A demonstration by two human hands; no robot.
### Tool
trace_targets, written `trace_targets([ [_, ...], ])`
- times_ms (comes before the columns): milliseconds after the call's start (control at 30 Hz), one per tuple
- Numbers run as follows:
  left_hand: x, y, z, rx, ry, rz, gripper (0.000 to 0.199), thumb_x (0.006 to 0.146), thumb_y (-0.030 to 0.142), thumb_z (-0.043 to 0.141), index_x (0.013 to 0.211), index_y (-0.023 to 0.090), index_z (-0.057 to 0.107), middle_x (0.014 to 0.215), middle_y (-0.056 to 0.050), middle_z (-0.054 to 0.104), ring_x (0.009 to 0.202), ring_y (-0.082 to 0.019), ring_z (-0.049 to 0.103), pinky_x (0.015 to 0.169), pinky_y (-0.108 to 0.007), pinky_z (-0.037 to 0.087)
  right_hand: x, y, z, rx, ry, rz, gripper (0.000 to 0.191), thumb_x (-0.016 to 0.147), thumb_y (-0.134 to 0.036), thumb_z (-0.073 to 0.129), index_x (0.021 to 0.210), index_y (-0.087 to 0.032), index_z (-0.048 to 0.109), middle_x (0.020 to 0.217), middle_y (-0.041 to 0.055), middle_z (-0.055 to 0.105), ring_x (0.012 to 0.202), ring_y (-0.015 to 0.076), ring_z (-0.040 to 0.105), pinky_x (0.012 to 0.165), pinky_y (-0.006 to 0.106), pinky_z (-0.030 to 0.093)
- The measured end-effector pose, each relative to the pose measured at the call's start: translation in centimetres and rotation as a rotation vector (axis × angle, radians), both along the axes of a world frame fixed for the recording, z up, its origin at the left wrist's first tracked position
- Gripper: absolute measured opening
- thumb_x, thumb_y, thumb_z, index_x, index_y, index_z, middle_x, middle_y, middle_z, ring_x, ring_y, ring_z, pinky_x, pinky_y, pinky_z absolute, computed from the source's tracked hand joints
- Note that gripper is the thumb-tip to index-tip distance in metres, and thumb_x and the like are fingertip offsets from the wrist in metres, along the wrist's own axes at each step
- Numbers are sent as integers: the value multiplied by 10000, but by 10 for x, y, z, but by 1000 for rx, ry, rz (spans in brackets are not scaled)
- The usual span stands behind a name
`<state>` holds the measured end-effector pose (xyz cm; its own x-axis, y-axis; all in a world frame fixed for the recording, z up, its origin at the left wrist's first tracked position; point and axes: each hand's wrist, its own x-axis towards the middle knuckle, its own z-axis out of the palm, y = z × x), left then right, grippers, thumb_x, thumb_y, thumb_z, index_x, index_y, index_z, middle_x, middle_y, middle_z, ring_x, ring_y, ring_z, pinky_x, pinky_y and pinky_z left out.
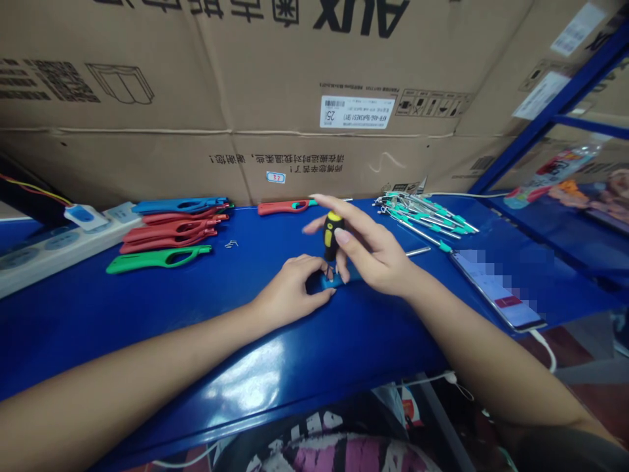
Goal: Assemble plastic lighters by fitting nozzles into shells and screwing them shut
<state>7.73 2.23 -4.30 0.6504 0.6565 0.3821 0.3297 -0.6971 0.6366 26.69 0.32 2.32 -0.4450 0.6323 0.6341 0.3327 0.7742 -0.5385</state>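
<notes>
A short black-and-yellow screwdriver (331, 236) stands upright, its tip down at a blue lighter body (331, 282) lying on the blue table. My right hand (371, 252) grips the screwdriver handle between thumb and fingers, with the index finger stretched out above it. Thumb and fingertips of my left hand (297, 288) hold the near end of the blue body flat on the table. Part of that body is hidden under my right hand. Beyond it, a metal rod (417, 251) lies on the table.
Blue, red and green lighter bodies (170, 234) lie at the left beside a power strip (61, 246) and small screws (231, 244). A red lighter (285, 207) lies by the cardboard box (275, 151). Rods with teal parts (427, 216) and a phone (496, 288) are at the right.
</notes>
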Motion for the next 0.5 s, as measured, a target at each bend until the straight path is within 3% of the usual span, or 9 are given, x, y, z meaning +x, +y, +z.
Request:
trace_targets([
  [67,0,0,-1,6,-3,0,139,834,233,717,938,202,631,962,-30,717,937,-231,671,874,-376,511,-1,-2,1,11,-16,24,360,1038,-296,474,1389,-253,541,1109,51,693,661,99,639,612,244,564],
  [133,1,0,-2,4,-1,6,150,831,233,722,953,205,639,982,-33,728,961,-240,676,890,-387,513,-1,-3,1,182,-39,-67,271,960,-339,636,1207,-229,660,972,43,701,738,143,652,679,278,575],
  [200,1,-1,-2,-2,-1,10,149,834,228,722,958,210,642,979,-29,732,961,-238,677,898,-389,513,-1,-3,0,297,-37,-139,278,923,-368,686,1159,-222,678,963,57,711,804,176,660,732,311,580],
  [300,0,-1,0,1,6,-8,129,844,233,719,939,214,633,961,-18,724,943,-225,669,893,-378,508,0,-3,0,122,24,-52,358,1035,-328,475,1371,-236,559,1189,91,690,736,130,658,651,279,581],
  [367,0,-1,1,6,12,-13,131,845,236,721,930,217,623,962,-14,720,943,-223,664,895,-376,501,1,-2,0,10,51,4,368,1055,-292,414,1399,-236,531,1172,78,697,650,96,638,571,237,557],
  [400,0,-1,1,4,15,-11,135,845,236,722,931,220,619,963,-11,719,945,-223,663,898,-377,497,2,-2,0,28,46,-16,338,1041,-299,460,1353,-231,571,1101,61,717,630,94,631,558,229,548],
  [500,0,-1,1,-6,17,-3,140,848,234,717,936,225,608,976,-5,719,957,-224,662,909,-384,487,4,-1,-1,272,-6,-184,282,935,-321,671,1202,-232,675,939,35,746,678,135,655,639,262,571],
])
